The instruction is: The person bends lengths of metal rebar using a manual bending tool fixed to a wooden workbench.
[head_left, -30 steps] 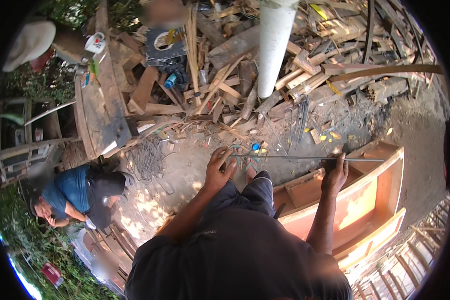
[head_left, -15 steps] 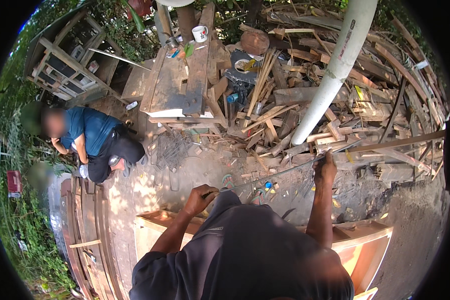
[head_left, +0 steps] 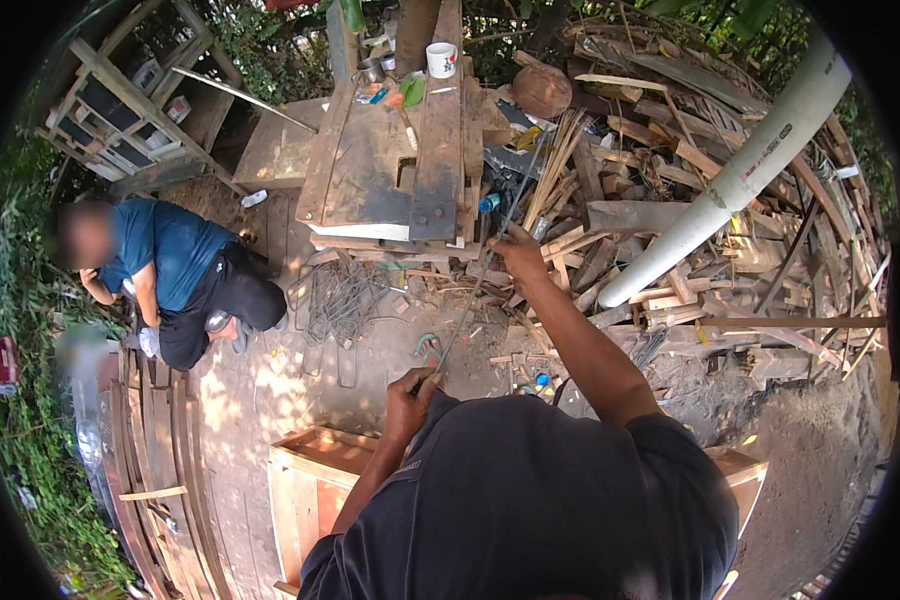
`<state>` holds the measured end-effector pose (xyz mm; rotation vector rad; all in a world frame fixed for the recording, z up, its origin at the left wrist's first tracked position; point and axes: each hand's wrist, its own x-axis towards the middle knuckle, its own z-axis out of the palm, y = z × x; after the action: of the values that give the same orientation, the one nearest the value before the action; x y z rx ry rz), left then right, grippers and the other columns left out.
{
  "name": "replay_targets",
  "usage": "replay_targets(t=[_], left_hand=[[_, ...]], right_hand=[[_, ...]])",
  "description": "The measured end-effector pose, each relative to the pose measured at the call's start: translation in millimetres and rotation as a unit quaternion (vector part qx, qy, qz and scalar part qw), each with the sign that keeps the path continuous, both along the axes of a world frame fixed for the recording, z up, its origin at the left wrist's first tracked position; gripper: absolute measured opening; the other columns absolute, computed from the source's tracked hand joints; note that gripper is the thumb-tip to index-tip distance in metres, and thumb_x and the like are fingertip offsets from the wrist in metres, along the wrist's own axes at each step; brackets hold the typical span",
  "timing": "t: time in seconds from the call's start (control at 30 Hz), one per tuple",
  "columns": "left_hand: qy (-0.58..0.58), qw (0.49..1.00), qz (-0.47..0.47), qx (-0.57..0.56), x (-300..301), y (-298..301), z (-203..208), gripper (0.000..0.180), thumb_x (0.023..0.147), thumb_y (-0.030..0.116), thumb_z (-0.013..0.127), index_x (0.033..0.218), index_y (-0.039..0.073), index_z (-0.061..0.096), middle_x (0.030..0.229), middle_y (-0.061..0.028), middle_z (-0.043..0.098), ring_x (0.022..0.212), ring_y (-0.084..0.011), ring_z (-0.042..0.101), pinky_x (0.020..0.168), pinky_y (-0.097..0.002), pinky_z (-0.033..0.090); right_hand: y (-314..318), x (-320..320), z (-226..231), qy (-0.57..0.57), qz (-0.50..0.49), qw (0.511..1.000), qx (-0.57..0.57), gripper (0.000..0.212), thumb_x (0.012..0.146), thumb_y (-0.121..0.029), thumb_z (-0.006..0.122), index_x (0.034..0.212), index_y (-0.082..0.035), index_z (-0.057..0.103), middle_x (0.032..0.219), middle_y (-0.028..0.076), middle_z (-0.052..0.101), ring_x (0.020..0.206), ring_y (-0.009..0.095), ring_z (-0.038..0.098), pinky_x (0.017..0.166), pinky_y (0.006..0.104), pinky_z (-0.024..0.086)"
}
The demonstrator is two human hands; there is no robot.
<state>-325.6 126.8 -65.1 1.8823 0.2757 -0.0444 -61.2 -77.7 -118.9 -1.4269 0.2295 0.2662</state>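
Both of my hands are closed around one long, thin metal rod. My left hand grips its near end, close to my body at the lower middle. My right hand is wrapped round it farther up, with the arm stretched forward. Beyond that hand the rod runs on past the right edge of the workbench, over the scrap wood. A green sandal shows on the ground beneath the rod. More thin bent metal rods lie in a tangle on the ground, left of my right hand.
Another person crouches at the left beside stacked planks. A large scrap wood heap fills the back right, crossed by a slanting white pipe. A white mug stands on the workbench. Below me is a wooden box frame.
My right hand has swung left and forward with the rod, which now points away from me instead of to the right. My left hand stays near the same place, still gripping the near end.
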Motion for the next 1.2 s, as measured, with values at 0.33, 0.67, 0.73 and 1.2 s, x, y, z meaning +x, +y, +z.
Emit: replay_targets(t=[0.33,0.67,0.73,1.2], left_hand=[[-0.038,0.995,-0.088,0.006,191.3,77.7,-35.4,0.027,0.085,0.012,0.070,0.107,-0.004,0.069,0.090,-0.0227,0.069,0.077,-0.0301,0.069,0.070,-0.0351,0.052],[-0.040,0.996,-0.081,-0.010,256.5,80.3,-84.4,0.022,0.085,0.014,0.074,0.099,-0.002,0.071,0.069,-0.0097,0.066,0.062,-0.0093,0.056,0.057,-0.0288,0.047],[-0.010,0.996,-0.083,-0.043,253.8,87.5,-96.6,0.020,0.085,0.015,0.075,0.096,-0.002,0.071,0.067,-0.0066,0.065,0.062,-0.0067,0.054,0.056,-0.0277,0.046],[0.045,0.987,-0.118,-0.096,237.5,103.2,-95.9,0.018,0.082,0.012,0.076,0.093,-0.003,0.072,0.080,-0.0098,0.070,0.063,-0.0120,0.059,0.060,-0.0278,0.048]], right_hand=[[81.7,178.2,-17.2,0.085,-0.028,0.990,-0.107,0.034,0.084,-0.007,0.071,0.116,0.003,0.066,0.091,0.010,0.069,0.070,0.018,0.067,0.057,0.0325,0.058],[97.0,172.2,-44.7,0.028,-0.033,0.975,-0.218,0.041,0.082,-0.025,0.080,0.108,0.002,0.065,0.079,0.007,0.067,0.059,0.013,0.063,0.051,0.0300,0.052],[104.1,171.1,-39.9,0.038,-0.043,0.969,-0.242,0.039,0.081,-0.026,0.080,0.102,0.003,0.066,0.073,0.010,0.068,0.057,0.015,0.065,0.050,0.0303,0.052],[116.3,171.5,-48.4,-0.065,-0.060,0.901,-0.426,0.039,0.075,-0.036,0.082,0.086,-0.001,0.069,0.072,0.015,0.069,0.069,0.030,0.068,0.066,0.0413,0.053]])
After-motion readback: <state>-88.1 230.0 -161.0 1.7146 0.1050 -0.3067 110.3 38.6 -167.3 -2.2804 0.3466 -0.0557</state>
